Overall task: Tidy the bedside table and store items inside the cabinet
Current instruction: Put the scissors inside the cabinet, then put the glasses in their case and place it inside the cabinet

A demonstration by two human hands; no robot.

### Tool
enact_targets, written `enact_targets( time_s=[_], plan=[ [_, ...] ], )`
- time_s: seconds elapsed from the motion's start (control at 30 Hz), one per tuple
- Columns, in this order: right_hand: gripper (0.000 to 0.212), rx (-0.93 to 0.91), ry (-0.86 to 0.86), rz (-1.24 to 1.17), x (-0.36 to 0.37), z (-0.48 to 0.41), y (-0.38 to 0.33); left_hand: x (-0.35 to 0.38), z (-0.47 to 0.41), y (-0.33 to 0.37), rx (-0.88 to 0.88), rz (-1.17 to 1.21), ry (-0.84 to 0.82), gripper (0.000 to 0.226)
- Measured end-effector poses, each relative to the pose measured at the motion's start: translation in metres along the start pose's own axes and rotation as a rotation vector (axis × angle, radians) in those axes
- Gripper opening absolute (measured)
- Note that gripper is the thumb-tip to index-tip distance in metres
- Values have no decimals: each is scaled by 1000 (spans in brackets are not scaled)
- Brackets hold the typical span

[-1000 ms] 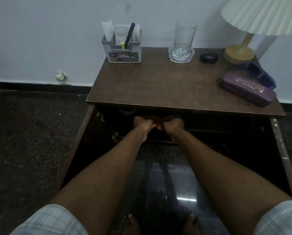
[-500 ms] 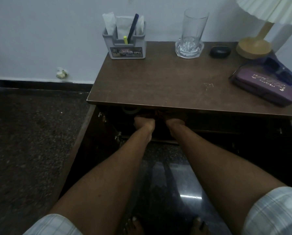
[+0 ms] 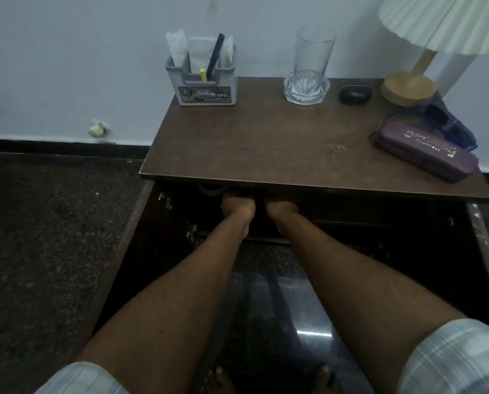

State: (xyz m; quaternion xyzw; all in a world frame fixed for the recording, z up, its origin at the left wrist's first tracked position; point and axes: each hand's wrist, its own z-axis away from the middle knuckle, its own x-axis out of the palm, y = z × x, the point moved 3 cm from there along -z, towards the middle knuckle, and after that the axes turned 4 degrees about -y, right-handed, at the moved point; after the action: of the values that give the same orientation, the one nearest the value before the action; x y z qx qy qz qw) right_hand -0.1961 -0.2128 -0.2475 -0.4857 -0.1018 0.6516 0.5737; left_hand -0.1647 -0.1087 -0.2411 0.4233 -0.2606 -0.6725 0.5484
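Both hands in the cabinet, seven things on top

Our left hand (image 3: 237, 207) and right hand (image 3: 281, 209) sit close together at centre frame, inside the open cabinet (image 3: 379, 220) under the front edge of the surface (image 3: 266, 143). Their fingers are hidden, so we cannot tell whether they hold anything. We judge the storing partly done. Across the upper frame we count one pen holder (image 3: 205, 83), one glass (image 3: 313, 55) on one coaster (image 3: 306, 91), one small dark case (image 3: 354, 94), one lamp (image 3: 408, 86), one purple spectacle case (image 3: 428, 150) and one pair of blue sunglasses (image 3: 448, 123).
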Motion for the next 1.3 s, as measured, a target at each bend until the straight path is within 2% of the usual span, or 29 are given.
enact_targets(
  time_s=[0.2,0.43,0.5,0.6,0.83,1.13,1.3],
  plan=[
    [44,22,-29,-134,-9,10,4,-2,6,3,51,-56,-32,41],
    [30,50,46,-310,-28,35,6,-27,19,6,29,-157,-74,39],
    [29,13,81,-327,-35,45,5,-33,28,7,64,-178,-95,34],
    [25,-24,72,-352,-44,61,1,-38,48,13,98,-193,-155,12],
    [10,-67,-61,-312,-67,115,-11,-47,103,27,197,-174,-299,24],
    [20,-150,-122,-361,-117,184,-25,-55,177,67,329,-163,-402,24],
    [18,-191,-100,-367,-149,201,-21,-36,202,85,380,-140,-434,24]
  ],
)
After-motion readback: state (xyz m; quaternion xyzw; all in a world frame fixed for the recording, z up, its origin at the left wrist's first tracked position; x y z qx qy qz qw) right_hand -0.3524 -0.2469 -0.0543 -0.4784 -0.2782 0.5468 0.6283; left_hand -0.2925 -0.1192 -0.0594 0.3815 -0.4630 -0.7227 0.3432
